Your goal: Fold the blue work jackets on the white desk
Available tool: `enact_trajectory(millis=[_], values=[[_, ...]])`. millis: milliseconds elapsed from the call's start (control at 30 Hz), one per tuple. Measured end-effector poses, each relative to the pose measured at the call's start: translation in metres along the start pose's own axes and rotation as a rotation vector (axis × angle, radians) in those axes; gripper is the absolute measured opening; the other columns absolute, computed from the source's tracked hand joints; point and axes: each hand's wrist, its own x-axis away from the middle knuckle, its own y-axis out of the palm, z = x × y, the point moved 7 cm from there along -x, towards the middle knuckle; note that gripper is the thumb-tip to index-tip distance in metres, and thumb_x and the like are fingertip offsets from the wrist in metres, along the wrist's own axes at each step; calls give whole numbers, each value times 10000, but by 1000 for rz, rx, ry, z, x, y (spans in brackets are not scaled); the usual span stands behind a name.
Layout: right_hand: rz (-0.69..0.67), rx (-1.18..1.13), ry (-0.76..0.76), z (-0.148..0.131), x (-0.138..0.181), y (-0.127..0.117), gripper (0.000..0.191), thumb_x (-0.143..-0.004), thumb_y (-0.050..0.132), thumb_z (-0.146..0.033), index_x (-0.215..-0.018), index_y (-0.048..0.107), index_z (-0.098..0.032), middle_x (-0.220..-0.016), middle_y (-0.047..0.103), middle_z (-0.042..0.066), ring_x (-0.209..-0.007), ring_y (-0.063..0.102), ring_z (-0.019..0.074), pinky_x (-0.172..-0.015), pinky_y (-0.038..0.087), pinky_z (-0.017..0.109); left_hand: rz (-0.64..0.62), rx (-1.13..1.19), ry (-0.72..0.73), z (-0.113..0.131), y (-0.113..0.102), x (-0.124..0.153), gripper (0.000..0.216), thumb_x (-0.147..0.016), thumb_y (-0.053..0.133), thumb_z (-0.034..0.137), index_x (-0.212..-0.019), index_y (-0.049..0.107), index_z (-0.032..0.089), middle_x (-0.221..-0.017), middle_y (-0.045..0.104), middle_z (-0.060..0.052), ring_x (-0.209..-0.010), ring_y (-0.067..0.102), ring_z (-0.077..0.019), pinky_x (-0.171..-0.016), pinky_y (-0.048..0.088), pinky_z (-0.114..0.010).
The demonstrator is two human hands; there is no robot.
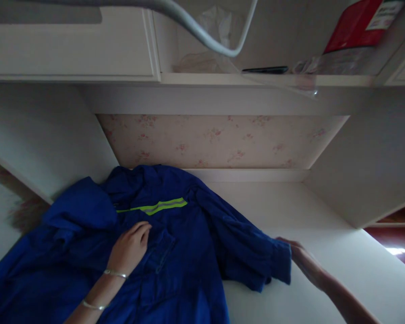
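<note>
A blue work jacket with a yellow-green and grey reflective stripe lies spread over a white surface. My left hand, with two bangles on its wrist, is over the jacket's chest beside a pocket. Its fingers are curled together; whether they pinch any cloth is hidden. At the end of the sleeve on the right, my right hand holds the cuff, its fingertips partly hidden behind the cloth. That sleeve stretches out toward the right.
The white surface continues right of the sleeve, between side panels. Above hangs an open shelf with a red package, clear plastic and a dark slim object. A pale curved tube crosses the top.
</note>
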Motion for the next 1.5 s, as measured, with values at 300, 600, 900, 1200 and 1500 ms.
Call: enact_trajectory(millis=[300, 600, 900, 1200, 1500], values=[[524, 217, -376, -58, 51, 23, 256, -784, 530, -414, -652, 622, -215, -756, 629, 57, -744, 577, 218, -656, 455, 311, -197, 726, -140, 124, 71, 24, 408, -909, 429, 554, -770, 573, 199, -647, 581, 31, -625, 552, -140, -581, 391, -237], [-100, 508, -331, -60, 24, 178, 227, -922, 450, -292, -858, 663, -244, -888, 683, 26, -804, 637, 210, -754, 470, 327, -230, 561, 11, 129, 105, 33, 318, -934, 429, 405, -698, 531, 218, -628, 596, 18, -608, 567, -139, -611, 345, -255], [63, 550, -540, -31, 66, 176, 260, -982, 416, -308, -895, 649, -230, -767, 626, 31, -678, 623, 174, -630, 460, 269, -228, 520, 79, 132, 102, 35, 333, -952, 396, 413, -697, 499, 226, -631, 590, 9, -612, 579, -146, -617, 349, -256], [105, 824, -707, -32, 81, 190, 213, -956, 431, -209, -856, 619, -215, -716, 597, 24, -665, 598, 171, -632, 416, 278, -215, 492, 114, 133, 101, 38, 319, -960, 388, 399, -715, 496, 226, -639, 585, 9, -639, 593, -152, -642, 367, -255], [101, 834, -723, -24, 80, 190, 190, -958, 434, -199, -880, 606, -209, -733, 588, 19, -676, 583, 160, -641, 389, 277, -201, 481, 133, 134, 100, 38, 333, -967, 379, 393, -710, 505, 224, -646, 599, -1, -631, 591, -146, -633, 380, -247]])
